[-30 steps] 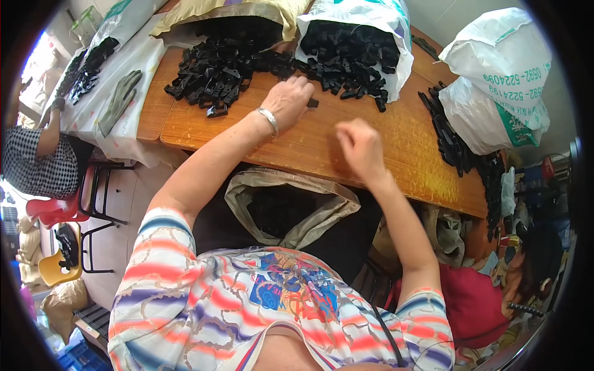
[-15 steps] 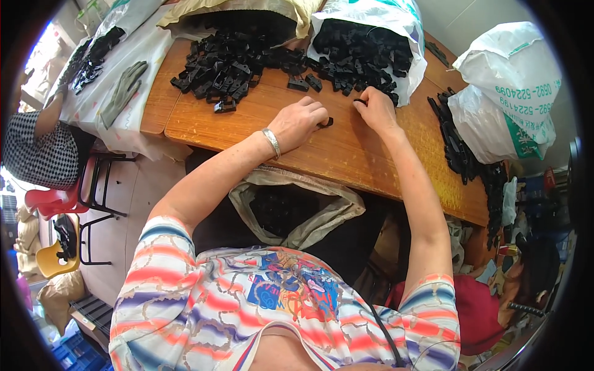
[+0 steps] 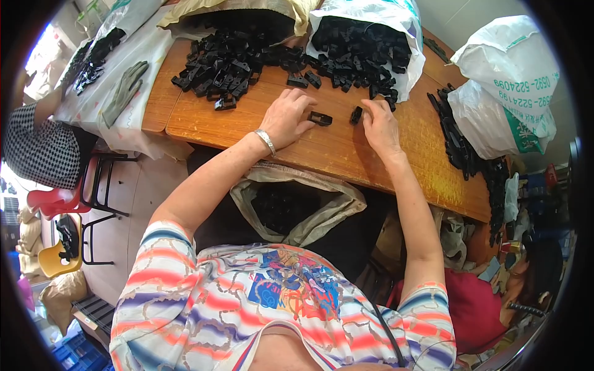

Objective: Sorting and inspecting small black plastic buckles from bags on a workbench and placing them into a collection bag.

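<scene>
My left hand [image 3: 286,120], with a silver bangle at its wrist, is over the tabletop. Between its thumb and fingers it grips one end of a small black plastic part [image 3: 321,119], whose open frame shape shows. To the right, my right hand [image 3: 382,128] has curled fingers, with a second black plastic part [image 3: 356,115] at their tips. The two parts are a short gap apart. Beyond my hands lie a heap of similar black parts [image 3: 223,68] and a couple of loose ones [image 3: 298,81].
A white sack [image 3: 417,65] and a tan sack [image 3: 297,13] spill black parts at the back. Below the table edge, an open sack [image 3: 337,213] holds dark pieces. A glove [image 3: 124,93] lies left; white bags [image 3: 504,86] stand right. A person in a checked sleeve [image 3: 43,148] sits left.
My right hand has drawn slightly back toward me, away from the white sack's mouth. My left hand's fingers have loosened and shifted left, so more of its part shows.
</scene>
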